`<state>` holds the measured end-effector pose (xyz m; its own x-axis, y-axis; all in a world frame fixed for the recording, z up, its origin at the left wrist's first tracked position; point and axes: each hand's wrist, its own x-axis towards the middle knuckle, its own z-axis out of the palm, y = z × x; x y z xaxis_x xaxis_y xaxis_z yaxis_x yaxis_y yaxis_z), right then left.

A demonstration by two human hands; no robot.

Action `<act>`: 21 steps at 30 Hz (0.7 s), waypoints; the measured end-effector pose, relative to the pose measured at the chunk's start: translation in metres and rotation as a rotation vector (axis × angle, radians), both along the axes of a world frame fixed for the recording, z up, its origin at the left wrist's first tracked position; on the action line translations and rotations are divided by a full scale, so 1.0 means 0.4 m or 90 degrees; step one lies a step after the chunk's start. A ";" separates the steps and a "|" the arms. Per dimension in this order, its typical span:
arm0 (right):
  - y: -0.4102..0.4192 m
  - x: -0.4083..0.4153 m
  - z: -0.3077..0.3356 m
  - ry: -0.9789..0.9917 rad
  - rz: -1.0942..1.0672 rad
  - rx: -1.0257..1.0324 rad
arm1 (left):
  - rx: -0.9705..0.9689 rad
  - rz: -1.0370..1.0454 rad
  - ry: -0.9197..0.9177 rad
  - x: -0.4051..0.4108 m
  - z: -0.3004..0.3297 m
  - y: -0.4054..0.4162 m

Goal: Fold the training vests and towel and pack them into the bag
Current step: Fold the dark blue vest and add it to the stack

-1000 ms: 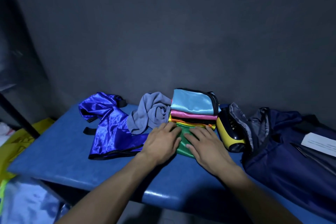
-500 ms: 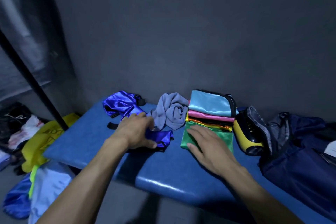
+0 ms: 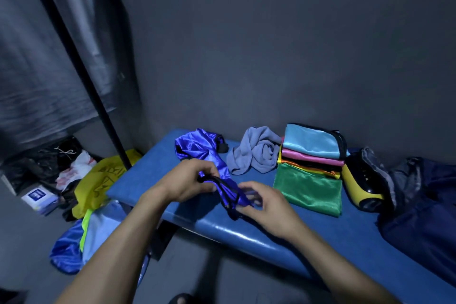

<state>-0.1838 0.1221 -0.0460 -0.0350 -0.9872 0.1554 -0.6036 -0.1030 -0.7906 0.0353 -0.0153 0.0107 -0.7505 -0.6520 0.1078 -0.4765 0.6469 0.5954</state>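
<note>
Blue vest held at frame centre, above the blue bench (image 3: 148, 180).

The blue vest (image 3: 212, 155) is gripped by the curled left hand (image 3: 187, 180); its black-trimmed end is pinched by the right hand (image 3: 266, 205). At right lie the grey towel (image 3: 256, 153), folded vests (image 3: 311, 165) and navy bag (image 3: 424, 205).

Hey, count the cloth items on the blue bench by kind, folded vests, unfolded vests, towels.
Folded vests in the stack: 5 colours visible
Unfolded vests: 1, the blue vest held by both hands
Towels: 1, the grey towel
Total: 7
</note>
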 end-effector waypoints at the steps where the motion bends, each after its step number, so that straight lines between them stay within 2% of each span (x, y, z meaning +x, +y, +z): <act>1: 0.002 0.009 0.011 -0.078 -0.024 0.001 | 0.024 -0.001 0.050 0.003 0.012 0.010; 4: 0.014 0.019 0.077 -0.193 -0.076 -0.026 | 0.085 -0.024 0.129 0.021 0.048 0.027; 9: 0.022 0.026 0.248 -0.384 -0.121 -0.087 | 0.151 -0.119 0.107 0.048 0.116 0.077; 12: 0.033 0.045 0.356 -0.333 -0.055 -0.107 | 0.167 -0.130 0.103 0.055 0.162 0.119; 17: 0.059 0.079 0.513 -0.200 0.059 -0.131 | 0.069 -0.074 0.276 0.009 0.287 0.217; 21: 0.096 0.086 0.620 -0.160 0.065 -0.180 | -0.012 -0.045 0.362 -0.022 0.396 0.237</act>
<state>-0.1495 0.1604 0.2022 -0.0099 -0.9072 0.4207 -0.3694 -0.3876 -0.8446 0.0264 0.0794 0.1692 -0.6128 -0.5968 0.5180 -0.0404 0.6783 0.7337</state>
